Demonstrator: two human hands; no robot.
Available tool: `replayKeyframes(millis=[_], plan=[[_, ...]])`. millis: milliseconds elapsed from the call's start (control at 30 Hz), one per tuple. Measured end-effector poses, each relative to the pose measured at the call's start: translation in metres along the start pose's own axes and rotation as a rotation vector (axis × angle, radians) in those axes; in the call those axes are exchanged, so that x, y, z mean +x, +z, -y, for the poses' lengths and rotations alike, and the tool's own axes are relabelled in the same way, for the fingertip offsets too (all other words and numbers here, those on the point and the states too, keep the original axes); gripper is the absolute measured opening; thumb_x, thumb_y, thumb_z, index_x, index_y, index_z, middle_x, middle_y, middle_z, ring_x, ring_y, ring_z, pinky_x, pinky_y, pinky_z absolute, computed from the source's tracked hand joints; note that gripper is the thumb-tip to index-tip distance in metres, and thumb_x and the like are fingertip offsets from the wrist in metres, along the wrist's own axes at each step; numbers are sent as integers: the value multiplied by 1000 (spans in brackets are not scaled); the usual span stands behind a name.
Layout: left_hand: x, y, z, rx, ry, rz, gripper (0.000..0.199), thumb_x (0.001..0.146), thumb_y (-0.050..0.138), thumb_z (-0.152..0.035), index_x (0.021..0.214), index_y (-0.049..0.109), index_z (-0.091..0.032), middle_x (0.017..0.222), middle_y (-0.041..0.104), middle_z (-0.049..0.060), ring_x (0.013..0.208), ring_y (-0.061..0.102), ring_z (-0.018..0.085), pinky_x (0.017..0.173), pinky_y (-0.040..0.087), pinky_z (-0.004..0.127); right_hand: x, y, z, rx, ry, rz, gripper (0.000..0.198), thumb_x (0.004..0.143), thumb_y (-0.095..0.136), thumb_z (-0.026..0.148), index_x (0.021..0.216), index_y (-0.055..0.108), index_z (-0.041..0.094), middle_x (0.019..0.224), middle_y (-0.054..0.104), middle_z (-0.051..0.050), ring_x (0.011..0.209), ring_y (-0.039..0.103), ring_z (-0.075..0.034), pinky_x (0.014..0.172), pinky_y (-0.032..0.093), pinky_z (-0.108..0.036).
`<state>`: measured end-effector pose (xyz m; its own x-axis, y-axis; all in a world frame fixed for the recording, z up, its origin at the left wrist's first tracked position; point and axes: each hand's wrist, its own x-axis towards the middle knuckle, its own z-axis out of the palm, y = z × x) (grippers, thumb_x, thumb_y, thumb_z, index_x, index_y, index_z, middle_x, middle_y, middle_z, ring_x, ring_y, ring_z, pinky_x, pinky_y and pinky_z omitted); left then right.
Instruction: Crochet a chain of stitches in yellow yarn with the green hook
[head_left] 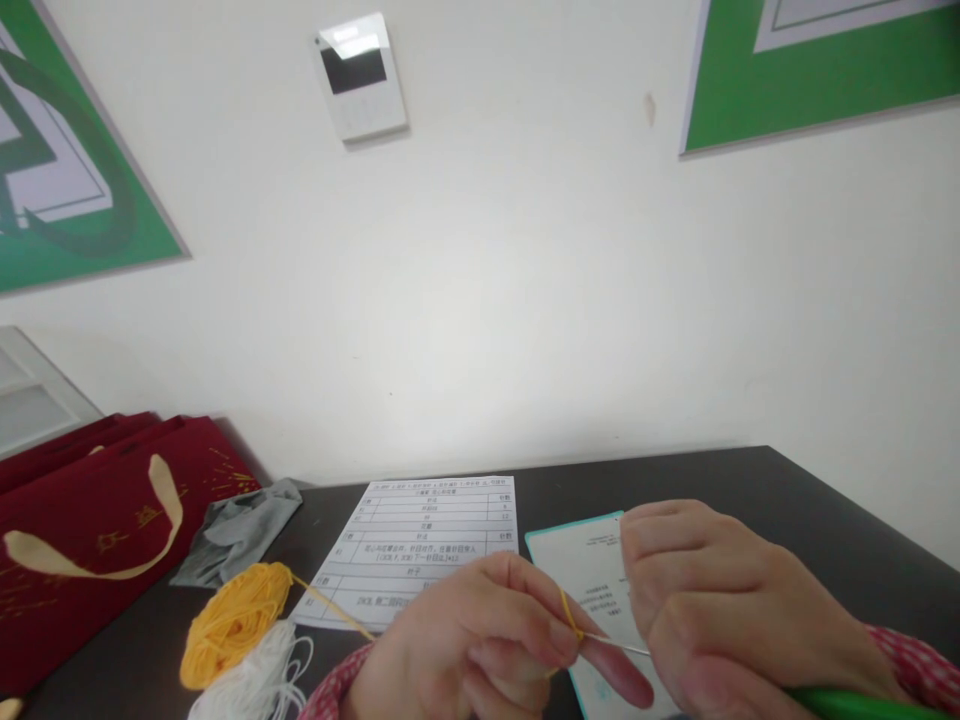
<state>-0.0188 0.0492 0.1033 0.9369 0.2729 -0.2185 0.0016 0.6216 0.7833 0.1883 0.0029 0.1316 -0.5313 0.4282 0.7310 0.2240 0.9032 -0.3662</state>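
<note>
Two hands are closest: the right hand [720, 610] is curled tight around one green-handled hook [862, 702], and the left hand [465, 635] pinches one yellow strand [568, 612]. The hook's thin metal end meets the strand at the left fingertips. To the left sit one white yarn bundle [255, 680] and one yellow yarn ball [236, 625]. Behind the hands, one paper sheet [442, 540] has rows of Chinese words; I can read 叶子. One blue-edged card [589, 565] has print too tiny to read. One grey cloth [240, 530] lies by at least two red bags [97, 540] with gold marks. On the wall are one white box [362, 78] and two green boards [817, 90].
</note>
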Motion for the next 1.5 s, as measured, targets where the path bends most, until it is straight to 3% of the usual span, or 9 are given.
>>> replayKeyframes(millis=[100, 233, 400, 500, 800, 933, 1067, 1300, 1500], plan=[[2, 0, -2, -37, -43, -9, 26, 78, 61, -11, 95, 81, -10, 39, 25, -11, 32, 13, 1, 29, 8, 14, 0, 1, -2, 73, 7, 8, 46, 108, 25, 36, 68, 45, 25, 51, 53, 2, 48, 51, -14, 58, 43, -34], [3, 2, -1, -68, -52, -43, 20, 72, 63, -11, 81, 80, -8, 36, 28, -11, 28, 12, 1, 25, 6, 16, -3, 12, -6, 299, 121, -157, 51, 107, 33, 42, 61, 42, 23, 49, 48, 5, 47, 46, -11, 57, 40, -30], [0, 1, 0, -75, -61, -27, 22, 78, 62, -12, 88, 81, -9, 36, 25, -11, 28, 7, 0, 25, 3, 15, -2, 25, -16, 697, 423, -324, 62, 98, 50, 55, 47, 47, 20, 43, 43, 3, 42, 38, -9, 44, 27, -27], [-1, 1, -2, -81, -84, 43, 28, 79, 62, -13, 100, 78, -2, 38, 25, -11, 30, 12, 2, 27, 6, 16, 2, 30, -21, 824, 543, -375, 63, 96, 53, 56, 44, 49, 20, 39, 38, 4, 39, 32, -8, 40, 22, -26], [6, -12, 0, -102, 145, 46, 21, 79, 70, -18, 95, 80, -9, 37, 28, -12, 32, 11, 1, 33, 10, 16, 10, 42, -20, 911, 639, -593, 57, 91, 62, 56, 47, 53, 20, 44, 39, 5, 43, 33, -9, 45, 27, -27], [11, -10, 1, -102, 298, -36, 18, 78, 76, -29, 89, 82, -17, 37, 30, -11, 33, 16, 2, 35, 15, 17, 10, 47, -21, 979, 671, -725, 52, 82, 72, 58, 50, 56, 21, 49, 44, 5, 48, 37, -11, 49, 35, -26], [16, -3, 3, -72, 397, -129, 21, 77, 77, -33, 86, 80, -15, 38, 34, -10, 34, 21, 3, 39, 21, 18, 9, 53, -21, 1021, 722, -774, 51, 76, 76, 62, 53, 57, 21, 52, 44, 5, 50, 37, -11, 51, 37, -25], [19, 9, 9, 29, 525, -376, 19, 84, 74, -33, 84, 78, -15, 47, 53, -5, 40, 40, 4, 44, 23, 21, 7, 59, -18, 798, 738, -860, 52, 74, 74, 66, 54, 60, 21, 51, 44, 4, 51, 40, -12, 50, 37, -24], [16, 18, 12, 298, 570, -622, 35, 87, 68, -47, 81, 77, -14, 43, 53, -4, 36, 29, 4, 42, 15, 23, 7, 59, -16, 704, 768, -841, 46, 77, 72, 66, 72, 69, 20, 58, 51, 3, 49, 41, -10, 46, 36, -22]])
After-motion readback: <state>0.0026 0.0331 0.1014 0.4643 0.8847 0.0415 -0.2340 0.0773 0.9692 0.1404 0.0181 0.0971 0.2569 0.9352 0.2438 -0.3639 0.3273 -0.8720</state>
